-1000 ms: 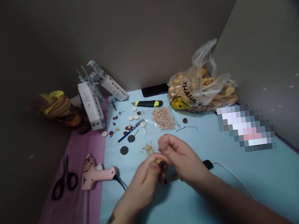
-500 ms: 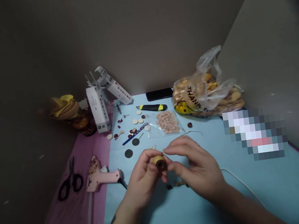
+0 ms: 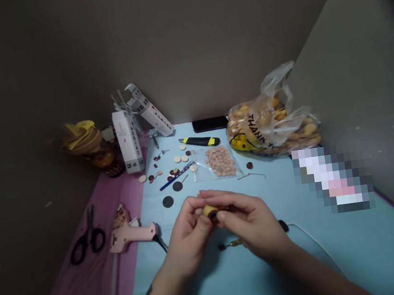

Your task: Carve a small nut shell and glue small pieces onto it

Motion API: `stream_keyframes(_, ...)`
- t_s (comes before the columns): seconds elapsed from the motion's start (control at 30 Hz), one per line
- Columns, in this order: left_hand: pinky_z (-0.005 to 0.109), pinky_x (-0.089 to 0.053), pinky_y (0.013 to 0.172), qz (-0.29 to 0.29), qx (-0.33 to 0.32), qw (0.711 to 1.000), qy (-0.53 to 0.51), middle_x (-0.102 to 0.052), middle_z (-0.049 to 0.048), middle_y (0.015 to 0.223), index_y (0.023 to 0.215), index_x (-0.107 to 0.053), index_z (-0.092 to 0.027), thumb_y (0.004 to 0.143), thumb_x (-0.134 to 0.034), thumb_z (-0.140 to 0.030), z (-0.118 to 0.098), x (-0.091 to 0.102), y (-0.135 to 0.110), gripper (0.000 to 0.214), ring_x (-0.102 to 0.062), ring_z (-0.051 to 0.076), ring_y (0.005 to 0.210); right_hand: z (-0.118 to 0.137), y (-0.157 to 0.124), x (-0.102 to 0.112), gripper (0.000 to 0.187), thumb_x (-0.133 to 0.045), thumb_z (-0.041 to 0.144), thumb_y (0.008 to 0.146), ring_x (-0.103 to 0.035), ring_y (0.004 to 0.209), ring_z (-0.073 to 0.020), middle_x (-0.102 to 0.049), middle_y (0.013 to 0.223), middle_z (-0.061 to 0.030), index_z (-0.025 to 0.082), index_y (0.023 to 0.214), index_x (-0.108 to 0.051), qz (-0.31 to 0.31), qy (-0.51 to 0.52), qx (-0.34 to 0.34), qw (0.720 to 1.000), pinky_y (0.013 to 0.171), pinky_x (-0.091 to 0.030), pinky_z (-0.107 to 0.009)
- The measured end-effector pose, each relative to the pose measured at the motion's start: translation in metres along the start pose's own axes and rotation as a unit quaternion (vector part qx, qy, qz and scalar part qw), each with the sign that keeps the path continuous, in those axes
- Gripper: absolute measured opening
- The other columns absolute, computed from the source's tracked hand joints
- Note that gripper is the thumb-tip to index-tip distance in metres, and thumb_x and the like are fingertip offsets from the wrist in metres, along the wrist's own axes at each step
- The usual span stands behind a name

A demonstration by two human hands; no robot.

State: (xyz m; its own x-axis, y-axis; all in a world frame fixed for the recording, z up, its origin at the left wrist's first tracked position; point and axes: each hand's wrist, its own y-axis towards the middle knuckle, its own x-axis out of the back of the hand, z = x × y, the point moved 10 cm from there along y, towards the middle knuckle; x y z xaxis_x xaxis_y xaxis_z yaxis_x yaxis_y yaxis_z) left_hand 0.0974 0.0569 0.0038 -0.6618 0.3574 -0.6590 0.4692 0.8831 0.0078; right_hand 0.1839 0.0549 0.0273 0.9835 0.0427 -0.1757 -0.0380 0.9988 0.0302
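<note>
My left hand (image 3: pixel 190 235) and my right hand (image 3: pixel 250 220) meet over the blue table top (image 3: pixel 342 254), both pinching a small round yellow-tan piece (image 3: pixel 209 210) with a dark middle. The fingers of both hands are closed on it and hide most of it. Just beneath the hands a thin tool bit with a small dark red head (image 3: pixel 231 244) lies on the table. A white cable (image 3: pixel 314 241) with a black end runs out from behind my right wrist.
A pink glue gun (image 3: pixel 132 233) and black scissors (image 3: pixel 85 239) lie left on the pink mat. Farther back are dark discs (image 3: pixel 168 201), a clear bag of tan discs (image 3: pixel 220 161), a utility knife (image 3: pixel 201 141), a phone (image 3: pixel 210 123), white boxes (image 3: pixel 129 142) and a plastic bag (image 3: pixel 270 125).
My right fingers have closed down onto the round piece, which they were spread beside half a second ago. The view shifted slightly.
</note>
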Motion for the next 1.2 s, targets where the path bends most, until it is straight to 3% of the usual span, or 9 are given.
stream_keyframes(0.27, 0.023, -0.044, 0.075, -0.003, 0.017, 1.000, 0.011, -0.062, 0.0017, 0.088, 0.097, -0.060, -0.018, 0.087, -0.061, -0.036, 0.005, -0.004, -0.001, 0.020, -0.056, 0.011, 0.080, -0.005, 0.002, 0.000, 0.031, -0.061, 0.012, 0.074, -0.064, 0.114, -0.0222, -0.072, 0.116, -0.0035, 0.030, 0.092, -0.078, 0.008, 0.004, -0.017, 1.000, 0.099, -0.050, -0.040)
stream_keyframes(0.5, 0.026, -0.042, 0.078, -0.010, 0.021, 0.997, 0.078, -0.062, 0.0026, 0.091, 0.097, -0.059, -0.019, 0.086, -0.062, -0.038, 0.005, -0.001, 0.000, 0.022, -0.056, 0.014, 0.083, -0.005, 0.003, 0.001, 0.021, -0.063, 0.015, 0.074, -0.065, 0.109, -0.0200, -0.074, 0.110, -0.0032, 0.027, 0.085, -0.077, 0.005, -0.010, -0.009, 1.000, 0.095, -0.052, -0.037)
stream_keyframes(0.57, 0.027, -0.042, 0.080, -0.022, 0.026, 0.993, 0.111, -0.062, 0.0038, 0.094, 0.096, -0.058, -0.019, 0.086, -0.062, -0.038, 0.003, 0.000, 0.000, 0.022, -0.057, 0.015, 0.087, -0.007, 0.004, 0.004, 0.011, -0.066, 0.017, 0.074, -0.067, 0.101, -0.0194, -0.074, 0.104, -0.0037, 0.024, 0.078, -0.074, -0.015, -0.009, -0.004, 1.000, 0.084, -0.056, -0.033)
stream_keyframes(0.63, 0.028, -0.042, 0.078, -0.031, 0.043, 0.990, 0.134, -0.062, 0.0034, 0.090, 0.094, -0.056, -0.018, 0.085, -0.063, -0.039, 0.004, -0.001, 0.000, 0.024, -0.057, 0.016, 0.084, -0.011, 0.005, 0.008, 0.005, -0.069, 0.021, 0.072, -0.069, 0.080, -0.0166, -0.073, 0.093, -0.0024, 0.022, 0.076, -0.066, -0.054, -0.003, -0.018, 0.998, 0.061, -0.056, -0.025)
stream_keyframes(0.73, 0.029, -0.041, 0.073, -0.025, 0.068, 0.985, 0.159, -0.058, 0.0009, 0.080, 0.099, -0.056, -0.017, 0.084, -0.062, -0.041, 0.006, -0.005, 0.000, 0.029, -0.055, 0.015, 0.074, -0.016, 0.006, 0.016, 0.019, -0.071, 0.031, 0.074, -0.056, 0.052, -0.0116, -0.062, 0.069, 0.0040, 0.023, 0.077, -0.054, -0.120, -0.005, -0.041, 0.992, 0.039, -0.043, -0.020)
stream_keyframes(0.9, 0.028, -0.036, 0.063, -0.079, 0.041, 0.962, 0.257, -0.047, -0.0017, 0.070, 0.090, -0.054, -0.017, 0.095, -0.037, -0.044, -0.003, 0.008, -0.004, 0.032, -0.042, 0.013, 0.062, 0.004, 0.016, 0.024, 0.026, -0.071, 0.042, 0.074, -0.061, 0.071, -0.0171, -0.063, 0.076, -0.0020, 0.020, 0.079, -0.057, -0.133, -0.117, 0.014, 0.984, 0.066, -0.053, -0.029)
stream_keyframes(1.07, 0.027, -0.034, 0.064, -0.064, 0.032, 0.947, 0.312, -0.046, -0.0005, 0.072, 0.077, -0.048, -0.019, 0.092, -0.042, -0.045, -0.005, 0.001, -0.010, 0.031, -0.042, 0.014, 0.068, 0.025, 0.052, 0.030, 0.031, -0.063, 0.042, 0.080, -0.063, 0.080, -0.0199, -0.067, 0.093, -0.0074, 0.019, 0.100, -0.058, -0.086, -0.286, 0.058, 0.953, 0.072, -0.052, -0.034)
stream_keyframes(1.13, 0.026, -0.033, 0.061, -0.048, 0.043, 0.952, 0.300, -0.045, -0.0016, 0.068, 0.073, -0.048, -0.019, 0.090, -0.045, -0.049, -0.003, -0.003, -0.012, 0.034, -0.041, 0.014, 0.065, 0.031, 0.076, 0.003, 0.025, -0.049, 0.039, 0.089, -0.062, 0.080, -0.0189, -0.066, 0.091, -0.0079, 0.018, 0.089, -0.062, -0.003, -0.430, 0.102, 0.897, 0.073, -0.050, -0.033)
stream_keyframes(1.2, 0.025, -0.031, 0.057, -0.030, 0.045, 0.958, 0.281, -0.043, -0.0026, 0.062, 0.071, -0.048, -0.019, 0.088, -0.045, -0.055, -0.002, -0.007, -0.014, 0.041, -0.039, 0.013, 0.059, 0.022, 0.100, -0.032, 0.036, -0.051, 0.038, 0.090, -0.062, 0.072, -0.0179, -0.064, 0.069, -0.0040, 0.018, 0.061, -0.062, 0.088, -0.482, 0.109, 0.865, 0.072, -0.047, -0.031)
